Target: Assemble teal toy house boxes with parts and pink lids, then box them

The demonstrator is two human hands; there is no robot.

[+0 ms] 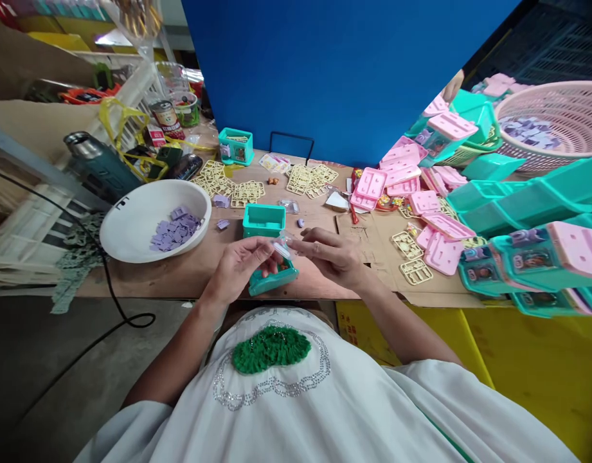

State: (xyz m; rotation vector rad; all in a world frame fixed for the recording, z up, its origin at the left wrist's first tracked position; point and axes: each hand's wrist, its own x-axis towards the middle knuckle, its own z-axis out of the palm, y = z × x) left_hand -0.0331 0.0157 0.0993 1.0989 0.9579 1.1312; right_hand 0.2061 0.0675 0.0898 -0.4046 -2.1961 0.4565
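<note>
In front of my body, my left hand (pixel 242 265) is closed, thumb and fingers pinching a small clear plastic piece (pixel 282 249). My right hand (pixel 331 254) meets it from the other side, its fingertips closed on the same piece. Below the hands a teal plastic box (pixel 275 281) lies near the table edge, partly covered by my left fingers. Just behind stands another teal box (pixel 264 222), its open top facing up. A second clear piece (pixel 289 206) and a little purple part (pixel 300 223) lie beyond my fingers.
At left sits a white bowl (pixel 126 222) of purple parts, with a green flask (pixel 100 161) behind it. Cream part frames (pixel 308 179) lie about. Pink panels (pixel 443 252) and stacked teal boxes (pixel 531 257) crowd the right, near a pink basket (pixel 565 106). A blue board (pixel 324 77) stands behind.
</note>
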